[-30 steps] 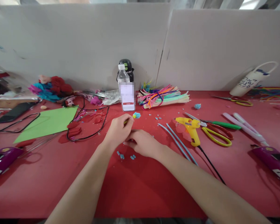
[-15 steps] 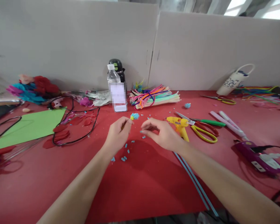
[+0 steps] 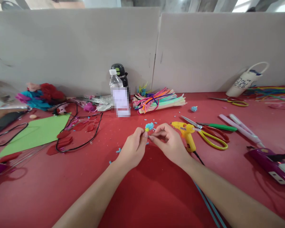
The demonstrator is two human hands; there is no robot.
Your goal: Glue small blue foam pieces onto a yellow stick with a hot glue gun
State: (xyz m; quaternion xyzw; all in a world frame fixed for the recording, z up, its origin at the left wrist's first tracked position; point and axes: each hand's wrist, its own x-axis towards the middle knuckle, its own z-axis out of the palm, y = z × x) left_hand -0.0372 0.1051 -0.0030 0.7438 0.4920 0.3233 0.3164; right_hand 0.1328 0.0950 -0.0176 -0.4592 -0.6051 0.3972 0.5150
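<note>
Near the middle of the red table (image 3: 156, 196), my left hand (image 3: 135, 146) pinches a small blue fluffy piece with a yellow base (image 3: 149, 127), which sticks up beyond the fingertips. Just to its right, my right hand (image 3: 171, 142) has its thumb and fingers drawn together beside that piece; what they hold, if anything, is too small to make out. Short blue bits (image 3: 118, 150) lie left of my left hand, partly hidden by it. Long light-blue strips (image 3: 210, 204) run under my right forearm.
A yellow glue gun (image 3: 186, 131), scissors (image 3: 212, 134) and green-handled pliers (image 3: 219, 126) lie to the right. Behind are a pipe cleaner bundle (image 3: 159, 100) and a bottle (image 3: 115, 79). Green paper (image 3: 35, 133) and a black cable (image 3: 85, 142) lie left, a purple power strip (image 3: 270, 164) far right.
Both hands appear further right in the view and closer together. My right fingertips are now beside the blue and yellow piece. The camera view has shifted slightly.
</note>
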